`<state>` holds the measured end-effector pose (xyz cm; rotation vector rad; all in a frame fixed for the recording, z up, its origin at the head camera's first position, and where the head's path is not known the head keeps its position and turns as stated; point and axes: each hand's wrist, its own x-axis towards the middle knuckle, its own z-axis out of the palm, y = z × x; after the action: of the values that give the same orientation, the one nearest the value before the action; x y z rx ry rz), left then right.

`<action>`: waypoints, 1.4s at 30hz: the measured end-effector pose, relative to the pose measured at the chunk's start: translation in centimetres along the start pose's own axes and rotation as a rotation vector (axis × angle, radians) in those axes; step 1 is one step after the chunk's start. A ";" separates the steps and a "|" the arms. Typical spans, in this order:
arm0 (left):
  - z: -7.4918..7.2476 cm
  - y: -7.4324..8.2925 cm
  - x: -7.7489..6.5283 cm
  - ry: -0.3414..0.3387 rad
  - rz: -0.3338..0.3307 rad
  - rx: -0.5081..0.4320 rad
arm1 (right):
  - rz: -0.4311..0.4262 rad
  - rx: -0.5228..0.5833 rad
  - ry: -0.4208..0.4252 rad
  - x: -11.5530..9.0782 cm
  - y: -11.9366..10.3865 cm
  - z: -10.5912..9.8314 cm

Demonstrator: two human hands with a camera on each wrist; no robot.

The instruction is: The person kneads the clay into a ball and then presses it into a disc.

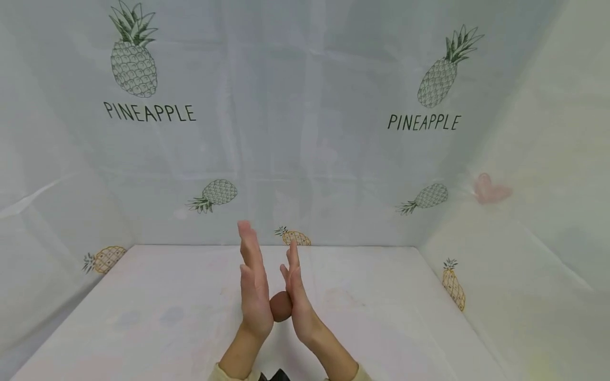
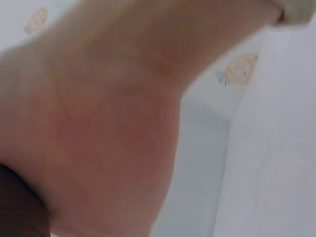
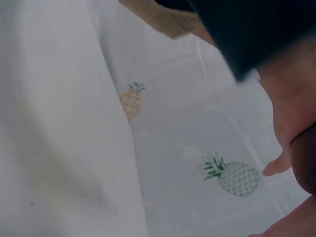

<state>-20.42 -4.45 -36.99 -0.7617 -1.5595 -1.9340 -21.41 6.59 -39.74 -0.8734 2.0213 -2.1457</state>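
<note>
Between the heels of two upright palms sits a smooth brown ball [image 1: 281,306] that looks like modelling clay. My left hand [image 1: 254,288] presses it from the left, fingers straight and pointing up. From the other side my right hand [image 1: 299,301] presses the ball with its palm, its fingers also extended. Both hands are raised over the table, and a gap shows between the fingertips of one and the other. The left wrist view catches the dark ball [image 2: 19,210] at its lower left corner, against skin. At the right edge of the right wrist view, part of the ball [image 3: 305,160] shows.
A white-covered table [image 1: 381,317] spreads under the hands. Behind it hangs a pale sheet [image 1: 305,132] printed with pineapples, and similar sheets rise on both sides. A small black object [image 1: 278,375] shows at the bottom edge, between the light sleeves [image 1: 221,373].
</note>
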 end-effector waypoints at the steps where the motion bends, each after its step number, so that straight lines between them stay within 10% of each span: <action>1: -0.2 -0.1 0.1 0.013 -0.002 0.015 | 0.006 -0.002 0.000 0.0 0.0 0.2; 16: -0.6 -2.8 -0.2 -0.052 -0.176 0.165 | -0.138 -0.013 0.002 -0.9 -2.1 0.6; 25: 1.2 -2.8 -1.2 -0.145 -0.249 0.085 | -0.176 -0.046 0.049 -0.9 -2.8 -0.5; 42: 4.2 -0.3 -3.2 -0.257 -0.180 -0.078 | -0.179 0.027 0.162 0.1 -2.4 -4.7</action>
<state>-18.02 -0.07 -38.72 -0.9639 -1.7652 -2.1032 -22.77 11.13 -37.39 -0.9386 2.0520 -2.4058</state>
